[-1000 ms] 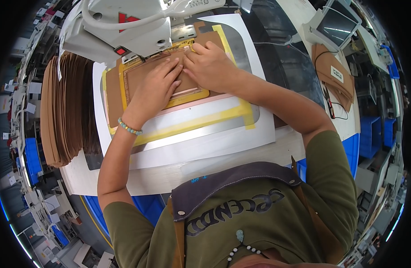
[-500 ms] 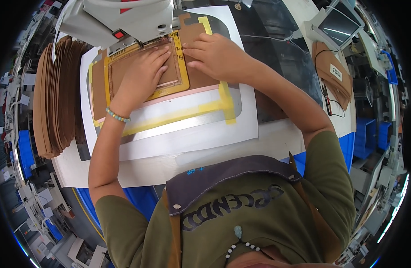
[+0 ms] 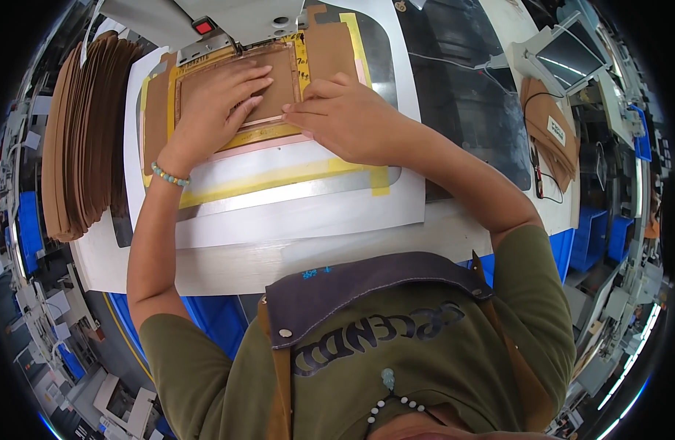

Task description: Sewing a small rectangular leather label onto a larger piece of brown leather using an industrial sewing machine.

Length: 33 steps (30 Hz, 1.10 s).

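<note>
My left hand (image 3: 224, 106) lies palm down with spread fingers on a brown panel (image 3: 280, 84) inside a yellow rectangular frame (image 3: 268, 133). A beaded bracelet (image 3: 170, 174) circles that wrist. At the frame's lower right corner rests my right hand (image 3: 348, 121), its index fingertip touching the inner edge and its thumb lower and apart. The frame sits over a larger brown sheet (image 3: 334, 55) on a plate edged with yellow tape (image 3: 293, 174). Just beyond my left fingers stands the sewing machine's head (image 3: 257, 18); its needle area is partly hidden.
A tall row of brown pieces (image 3: 81, 139) stands at the left. White paper (image 3: 315, 220) lies under the plate. To the right are a dark machine bed (image 3: 477, 110), a screen (image 3: 565, 59), more brown pieces (image 3: 550, 125) with a label, and a cable.
My right hand has slid left and nearer, from the brown sheet right of the frame to its lower right corner. My left hand stays flat on the panel; the whole view has shifted slightly.
</note>
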### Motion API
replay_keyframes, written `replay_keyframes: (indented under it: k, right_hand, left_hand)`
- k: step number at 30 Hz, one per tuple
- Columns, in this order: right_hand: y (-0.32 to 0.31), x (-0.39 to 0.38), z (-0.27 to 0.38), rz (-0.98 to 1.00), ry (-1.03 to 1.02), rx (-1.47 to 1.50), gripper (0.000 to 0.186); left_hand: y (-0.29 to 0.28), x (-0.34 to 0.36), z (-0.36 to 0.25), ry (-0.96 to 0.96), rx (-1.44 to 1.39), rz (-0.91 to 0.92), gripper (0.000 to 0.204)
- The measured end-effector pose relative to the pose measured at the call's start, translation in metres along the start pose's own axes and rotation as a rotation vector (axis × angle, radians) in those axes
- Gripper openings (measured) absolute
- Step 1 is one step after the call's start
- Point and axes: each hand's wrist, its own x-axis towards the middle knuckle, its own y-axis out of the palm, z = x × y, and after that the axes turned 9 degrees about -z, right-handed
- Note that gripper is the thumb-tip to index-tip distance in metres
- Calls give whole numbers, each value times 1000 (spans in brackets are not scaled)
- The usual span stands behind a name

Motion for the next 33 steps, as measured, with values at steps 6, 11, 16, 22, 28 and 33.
replay_keyframes:
  k: [6, 11, 16, 22, 28, 33]
  right_hand:
    - [0, 1, 8, -62, -5, -28, 30]
    - [3, 2, 14, -117, 15, -4, 29]
    - [4, 1, 16, -115, 40, 10, 29]
    - [1, 4, 14, -57, 76, -10, 29]
    - [7, 5, 7, -96, 65, -41, 27]
    - [8, 10, -4, -29, 77, -30, 32]
  left_hand:
    - [8, -2, 1, 52, -17, 44, 44]
    - [10, 4, 3, 58, -5, 75, 47]
    - [8, 6, 3, 87, 28, 73, 47]
    - [10, 9, 1, 99, 79, 59, 48]
    - [0, 10, -1, -45, -108, 114, 44]
    - [-5, 12, 14, -50, -288, 121, 37]
